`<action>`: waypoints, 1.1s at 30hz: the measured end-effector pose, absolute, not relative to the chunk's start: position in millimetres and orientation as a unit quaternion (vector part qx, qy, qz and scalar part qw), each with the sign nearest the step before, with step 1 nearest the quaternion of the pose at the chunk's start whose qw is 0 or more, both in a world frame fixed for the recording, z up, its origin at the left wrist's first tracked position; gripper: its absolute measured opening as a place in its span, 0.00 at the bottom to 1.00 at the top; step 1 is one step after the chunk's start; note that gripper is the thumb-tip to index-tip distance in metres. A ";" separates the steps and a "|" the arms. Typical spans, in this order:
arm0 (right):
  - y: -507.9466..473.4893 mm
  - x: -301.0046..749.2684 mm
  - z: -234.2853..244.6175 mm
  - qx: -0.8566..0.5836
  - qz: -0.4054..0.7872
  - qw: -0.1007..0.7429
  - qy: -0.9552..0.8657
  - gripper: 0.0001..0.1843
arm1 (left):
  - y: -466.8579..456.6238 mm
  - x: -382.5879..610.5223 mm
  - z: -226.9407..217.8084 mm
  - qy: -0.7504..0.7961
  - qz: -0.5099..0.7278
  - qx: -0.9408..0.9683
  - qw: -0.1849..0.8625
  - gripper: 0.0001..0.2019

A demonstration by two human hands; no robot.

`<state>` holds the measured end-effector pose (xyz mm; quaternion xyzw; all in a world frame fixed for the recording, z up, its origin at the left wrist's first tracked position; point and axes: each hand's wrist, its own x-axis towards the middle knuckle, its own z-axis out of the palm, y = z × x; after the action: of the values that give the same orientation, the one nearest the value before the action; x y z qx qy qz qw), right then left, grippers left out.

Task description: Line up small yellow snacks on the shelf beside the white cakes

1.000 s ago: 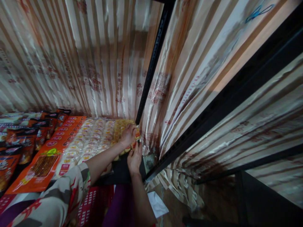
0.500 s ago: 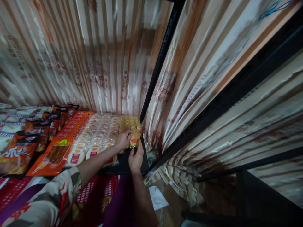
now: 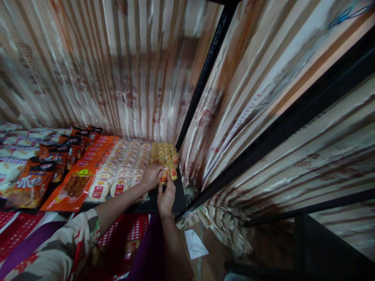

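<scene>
My left hand [image 3: 152, 176] reaches in from the left, fingers closed around the upper left side of a small yellow wrapped snack cake [image 3: 163, 178]. From below, my right hand [image 3: 166, 198] pinches the same cake near its lower right side. Just right of it lies another yellow wrapped cake [image 3: 173, 172], apart from my palms. Behind them, rows of yellow wrapped cakes [image 3: 161, 151] fill the shelf's back right corner. My fingers partly cover the held cake.
Clear-wrapped white round cakes [image 3: 119, 187] in rows lie left of my hands, beside orange snack packs [image 3: 76, 186] and bags [image 3: 33, 186]. A black upright post [image 3: 202, 78] rises at the black shelf's [image 3: 177, 197] right corner. Red baskets [image 3: 140, 225] stand below, and striped curtains [image 3: 131, 78] hang behind.
A yellow cake now lies at the right front of the rows. Both my hands are slightly left of it, on a cake beside it. The view has shifted slightly.
</scene>
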<state>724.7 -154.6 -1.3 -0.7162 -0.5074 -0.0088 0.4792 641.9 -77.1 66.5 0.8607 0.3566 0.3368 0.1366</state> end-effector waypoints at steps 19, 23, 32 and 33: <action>-147.4 720.5 -0.9 -0.726 0.010 0.471 -0.500 0.25 | -108.9 619.5 53.1 0.412 0.359 0.836 0.041 0.18; -149.4 721.9 6.1 -0.723 0.000 0.458 -0.517 0.26 | -134.7 615.3 34.7 0.430 0.320 0.841 0.070 0.23; -147.8 724.7 2.9 -0.710 0.013 0.453 -0.539 0.24 | -152.4 616.6 -1.8 0.423 0.260 0.864 0.085 0.27; -147.3 724.7 1.4 -0.712 0.016 0.454 -0.536 0.24 | -152.2 616.8 -2.3 0.419 0.254 0.868 0.083 0.26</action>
<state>724.7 -147.3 1.4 -0.7115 -0.5362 0.0157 0.4539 616.8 -152.2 -2.3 0.8677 0.4190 0.2541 0.0833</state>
